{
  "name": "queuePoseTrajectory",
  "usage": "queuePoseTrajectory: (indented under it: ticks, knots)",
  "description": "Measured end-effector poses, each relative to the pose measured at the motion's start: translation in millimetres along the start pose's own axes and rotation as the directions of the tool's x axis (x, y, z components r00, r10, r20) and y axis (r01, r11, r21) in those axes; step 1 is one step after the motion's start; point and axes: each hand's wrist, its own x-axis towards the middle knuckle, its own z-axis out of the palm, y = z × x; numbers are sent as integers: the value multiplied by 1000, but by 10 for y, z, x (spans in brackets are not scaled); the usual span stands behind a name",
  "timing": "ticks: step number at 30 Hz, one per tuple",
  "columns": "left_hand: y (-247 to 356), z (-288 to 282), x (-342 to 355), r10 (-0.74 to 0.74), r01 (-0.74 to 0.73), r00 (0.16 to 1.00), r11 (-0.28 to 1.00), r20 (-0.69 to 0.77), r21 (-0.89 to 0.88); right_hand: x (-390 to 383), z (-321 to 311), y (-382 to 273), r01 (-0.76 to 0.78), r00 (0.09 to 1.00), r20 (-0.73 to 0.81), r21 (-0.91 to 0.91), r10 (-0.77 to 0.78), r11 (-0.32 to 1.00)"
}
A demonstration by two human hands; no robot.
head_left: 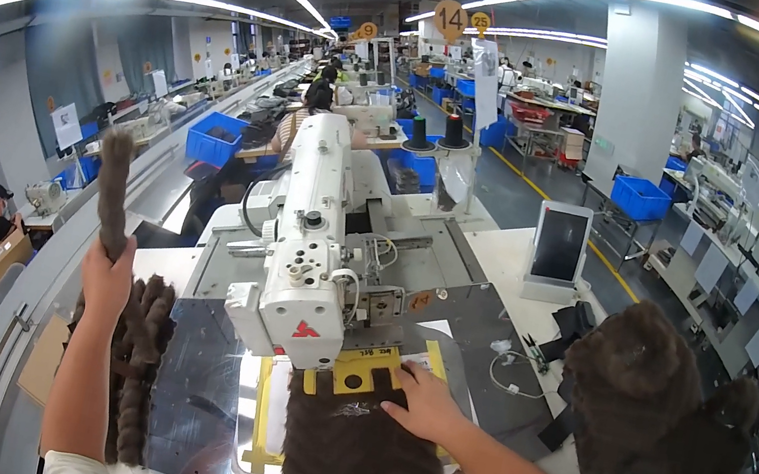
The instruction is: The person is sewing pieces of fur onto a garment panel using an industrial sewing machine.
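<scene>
My left hand (109, 269) is closed around a long, fuzzy brown fur strip (113, 180), raised upright at the left of the sewing machine. Below it, more rolled fur strips (137, 377) lie in a pile beside the metal work plate (202, 409). My right hand (423, 402) lies with fingers spread on the edge of a flat brown fur piece (359, 467) and touches a yellow template (366, 370). The fur piece sits at the front of the white sewing machine (305, 254), partly under its head.
Large brown fur pieces (647, 416) are heaped at the right edge. A small dark-screened panel (559, 248) stands on the table behind them, near cables and a thread snipper (537, 350). Blue bins (215, 139), thread cones (454, 130) and other workers' stations fill the background.
</scene>
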Motion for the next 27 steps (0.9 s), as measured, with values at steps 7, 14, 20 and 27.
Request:
queuePoseTrajectory:
  ticks: [7, 14, 20, 27]
  knots:
    - [884, 39, -1232, -6, 52, 998, 625, 61, -779, 65, -761, -849, 188, 982, -43, 295, -184, 937]
    - [873, 743, -2058, 153, 411, 845, 427, 513, -805, 66, -771, -1293, 251, 920, 142, 506, -367, 825]
    - [509, 890, -1956, 49, 607, 754, 332, 655, -722, 138, -907, -819, 73, 934, 329, 204, -139, 976]
    - [587, 988, -2058, 16, 752, 629, 239, 777, -614, 158, -833, -838, 35, 960, 263, 237, -99, 971]
